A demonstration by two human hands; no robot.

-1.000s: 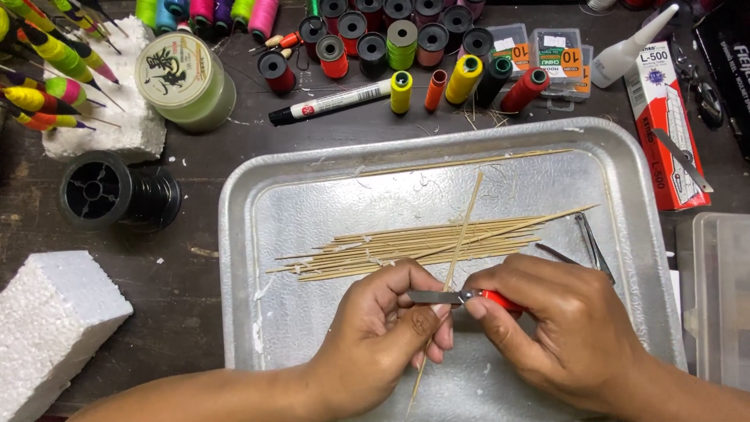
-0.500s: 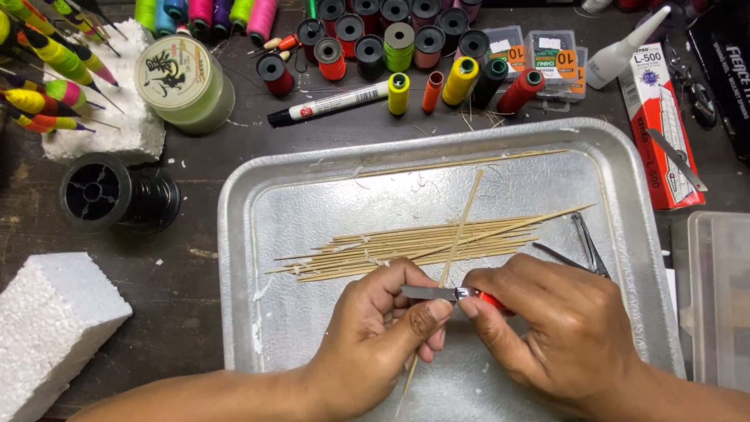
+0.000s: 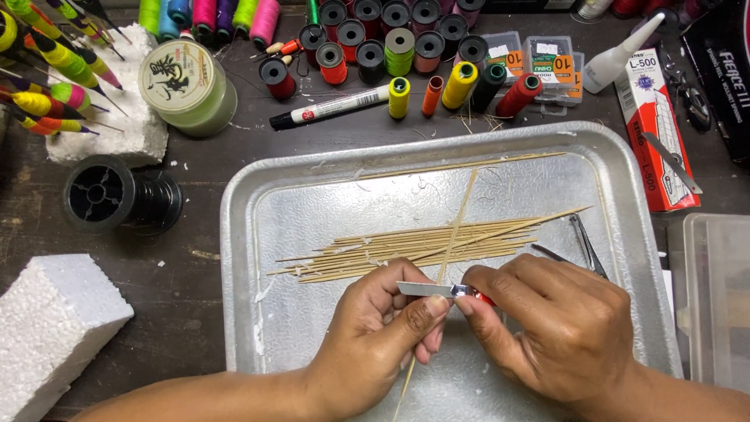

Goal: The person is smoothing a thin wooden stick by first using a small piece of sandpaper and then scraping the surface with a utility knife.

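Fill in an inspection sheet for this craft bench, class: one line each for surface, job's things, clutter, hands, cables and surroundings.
Surface: dark worn tabletop with a metal tray on it.
Job's things: thin bamboo stick standing across a pile of sticks in the tray; cutter blade laid against it.
Clutter: thread spools, marker pen, foam blocks, painted floats, black reel, tweezers, glue bottle.
Hands: left hand pinches the stick and blade tip; right hand grips the cutter's red handle.
Cables: nothing seen.
Surroundings: clear plastic box at the right edge; no other person seen.
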